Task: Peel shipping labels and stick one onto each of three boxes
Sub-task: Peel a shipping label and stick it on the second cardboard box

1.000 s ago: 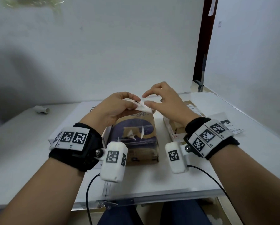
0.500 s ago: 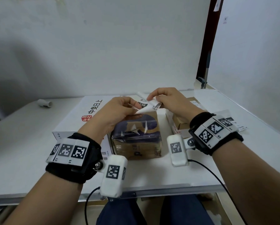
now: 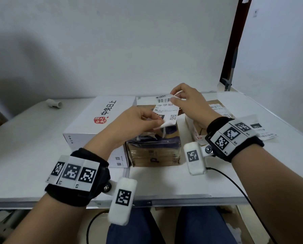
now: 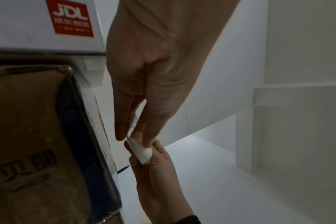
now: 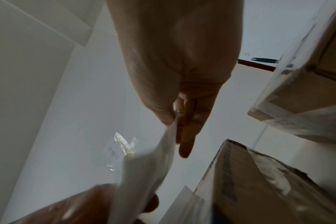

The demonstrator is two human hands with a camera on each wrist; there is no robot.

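Observation:
A white shipping label (image 3: 166,108) with a barcode hangs stretched between my hands above the brown box wrapped in dark tape (image 3: 152,150). My left hand (image 3: 157,123) pinches its curled lower corner. My right hand (image 3: 173,100) pinches its upper right edge. In the left wrist view the left fingers (image 4: 123,133) pinch the sheet edge-on, with a white corner (image 4: 142,151) against the right hand. In the right wrist view the label (image 5: 144,174) runs down from the thumb and fingers (image 5: 184,136). A white box (image 3: 101,120) stands to the left, and a second brown box (image 3: 200,131) to the right.
More printed labels (image 3: 263,132) lie on the white table (image 3: 164,182) at the right, behind my right wrist. A small white tube (image 3: 54,103) lies at the far left. A white wall closes the back. The table's front edge (image 3: 164,199) is near my knees.
My hands have drawn apart: the right hand has risen and moved away, and the label that was bunched between the fingers now hangs open with its print showing.

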